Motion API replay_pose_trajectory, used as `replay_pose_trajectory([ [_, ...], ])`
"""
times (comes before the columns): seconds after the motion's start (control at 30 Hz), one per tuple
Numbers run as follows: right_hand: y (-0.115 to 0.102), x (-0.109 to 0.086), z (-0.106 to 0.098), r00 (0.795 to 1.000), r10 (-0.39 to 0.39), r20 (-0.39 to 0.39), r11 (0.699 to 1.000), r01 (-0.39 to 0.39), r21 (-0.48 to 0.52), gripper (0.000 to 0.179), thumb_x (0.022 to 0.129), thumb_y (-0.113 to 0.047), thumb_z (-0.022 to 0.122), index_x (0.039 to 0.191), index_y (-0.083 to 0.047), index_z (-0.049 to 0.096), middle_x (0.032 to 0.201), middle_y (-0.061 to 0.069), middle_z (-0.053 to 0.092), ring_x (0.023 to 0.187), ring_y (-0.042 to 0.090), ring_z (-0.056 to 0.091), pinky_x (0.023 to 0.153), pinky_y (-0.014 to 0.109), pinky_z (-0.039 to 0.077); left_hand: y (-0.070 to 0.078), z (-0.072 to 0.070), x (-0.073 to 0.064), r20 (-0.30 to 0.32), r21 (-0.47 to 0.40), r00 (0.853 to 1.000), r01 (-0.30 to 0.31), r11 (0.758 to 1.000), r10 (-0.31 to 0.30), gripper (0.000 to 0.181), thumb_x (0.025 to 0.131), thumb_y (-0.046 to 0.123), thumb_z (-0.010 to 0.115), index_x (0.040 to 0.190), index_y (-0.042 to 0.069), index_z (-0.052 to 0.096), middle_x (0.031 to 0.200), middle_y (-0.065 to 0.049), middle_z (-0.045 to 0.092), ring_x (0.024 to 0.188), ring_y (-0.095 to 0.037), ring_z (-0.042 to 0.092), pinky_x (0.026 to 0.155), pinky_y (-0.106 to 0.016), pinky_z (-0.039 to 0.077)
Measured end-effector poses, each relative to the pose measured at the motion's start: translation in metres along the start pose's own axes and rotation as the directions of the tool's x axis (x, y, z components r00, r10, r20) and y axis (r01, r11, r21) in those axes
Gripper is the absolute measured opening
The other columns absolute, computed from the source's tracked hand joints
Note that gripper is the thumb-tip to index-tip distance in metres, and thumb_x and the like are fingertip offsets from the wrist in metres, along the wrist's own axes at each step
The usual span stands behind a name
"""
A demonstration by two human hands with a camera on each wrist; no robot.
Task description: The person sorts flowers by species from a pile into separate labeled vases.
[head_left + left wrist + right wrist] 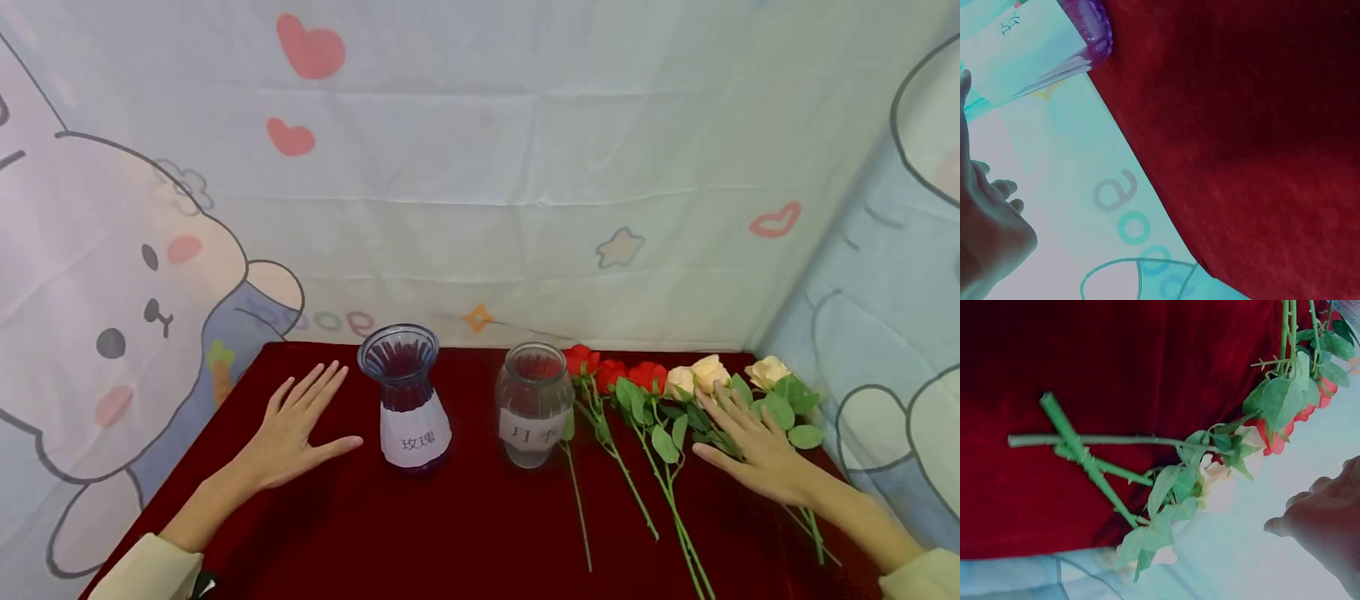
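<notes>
My left hand (296, 433) is spread with straight fingers, left of a blue-purple glass vase (401, 358) that has a flared rim and a white paper label. Beside that vase stands a clear glass jar (534, 392), also labelled in handwriting. On the right, my right hand (757, 450) is stretched flat above the cream roses (708, 372), overlapping their leaves in the head view and holding nothing. Three red roses (611, 375) lie between the jar and the cream ones, their green stems (678, 517) pointing toward me. In the right wrist view, cream-rose stems (1091, 459) cross each other.
A dark red cloth (480, 533) covers the table. Behind it hangs a pale curtain (480, 167) printed with hearts and a cartoon rabbit (135, 333). A similar printed sheet (900, 333) closes off the right side.
</notes>
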State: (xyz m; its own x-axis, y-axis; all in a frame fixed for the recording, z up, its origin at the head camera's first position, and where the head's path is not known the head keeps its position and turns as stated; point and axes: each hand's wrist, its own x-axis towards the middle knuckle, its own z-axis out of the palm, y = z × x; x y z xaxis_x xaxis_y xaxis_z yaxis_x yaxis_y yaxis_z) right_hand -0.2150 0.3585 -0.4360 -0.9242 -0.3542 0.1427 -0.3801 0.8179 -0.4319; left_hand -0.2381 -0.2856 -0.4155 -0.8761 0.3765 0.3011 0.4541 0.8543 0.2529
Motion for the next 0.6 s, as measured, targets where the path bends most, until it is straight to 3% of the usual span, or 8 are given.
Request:
replay_pose_trajectory([
  [0.2,-0.004,0.005,0.003,0.999,-0.009,0.041,0.987,0.002,0.158,0.081,0.106,-0.032,0.055,0.165,-0.028,0.001,0.171,0.020,-0.008,0.154,0.055,-0.003,0.113,0.078,-0.010,0.010,-0.002,0.006,0.002,-0.177,1.000,0.028,0.984,-0.028,0.096,0.090,0.048,0.069,0.165,0.019,0.017,0.170,-0.014,0.024,0.156,-0.041,0.018,0.118,-0.070,0.009],
  [0.37,-0.011,0.013,0.001,0.999,-0.030,0.037,0.967,0.020,0.255,0.084,0.106,-0.026,0.056,0.165,-0.029,-0.005,0.171,0.021,-0.009,0.151,0.060,0.002,0.108,0.083,0.009,0.013,-0.006,0.017,-0.011,-0.255,0.999,0.035,0.966,-0.039,0.093,0.092,0.043,0.069,0.165,0.020,0.017,0.169,-0.017,0.023,0.154,-0.045,0.018,0.116,-0.072,0.009],
  [0.5,-0.018,0.016,0.000,0.998,-0.014,0.059,0.956,-0.004,0.293,0.086,0.106,-0.026,0.055,0.163,-0.033,-0.009,0.171,0.020,-0.009,0.150,0.061,0.005,0.103,0.084,0.019,0.017,-0.008,0.024,-0.005,-0.358,0.998,0.051,0.932,-0.057,0.093,0.092,0.038,0.071,0.165,0.023,0.017,0.169,-0.017,0.022,0.154,-0.047,0.016,0.113,-0.079,0.010],
  [0.6,-0.022,0.018,0.001,0.997,-0.003,0.076,0.953,-0.020,0.303,0.086,0.106,-0.026,0.055,0.164,-0.032,-0.008,0.170,0.024,-0.006,0.148,0.064,0.007,0.101,0.085,0.020,0.021,-0.010,0.028,-0.021,-0.423,0.997,0.056,0.905,-0.071,0.091,0.092,0.035,0.072,0.165,0.031,0.017,0.168,-0.015,0.026,0.153,-0.047,0.018,0.110,-0.082,0.015],
])
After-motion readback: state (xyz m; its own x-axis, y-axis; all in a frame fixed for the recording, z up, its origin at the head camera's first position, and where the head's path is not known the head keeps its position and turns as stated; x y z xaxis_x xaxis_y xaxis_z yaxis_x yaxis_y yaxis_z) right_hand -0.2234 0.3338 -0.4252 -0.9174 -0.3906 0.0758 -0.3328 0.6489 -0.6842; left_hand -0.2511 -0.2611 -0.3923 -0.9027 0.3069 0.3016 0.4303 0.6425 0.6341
